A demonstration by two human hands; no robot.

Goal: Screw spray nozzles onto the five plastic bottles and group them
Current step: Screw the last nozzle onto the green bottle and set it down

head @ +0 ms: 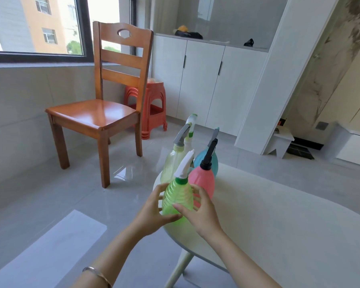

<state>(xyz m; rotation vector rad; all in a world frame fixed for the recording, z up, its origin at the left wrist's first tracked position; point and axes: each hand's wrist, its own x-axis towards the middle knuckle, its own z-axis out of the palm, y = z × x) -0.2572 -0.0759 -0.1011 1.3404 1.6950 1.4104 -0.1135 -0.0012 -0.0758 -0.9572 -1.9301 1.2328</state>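
At the left edge of the white surface point(279, 215), we've got both hands on the green bottle point(175, 196), the left hand point(152, 208) and the right hand point(202, 210) each curled round a ribbed flank, its white nozzle point(185, 165) on top. Just behind stand the pale yellow bottle point(172, 163), the pink bottle point(202, 181), the blue bottle point(201, 161) and a clear bottle point(188, 145), all apparently capped, so we judge this the grouping step. Next we'd settle it upright against the pink and yellow ones, gently, since the cluster sits close to the edge.
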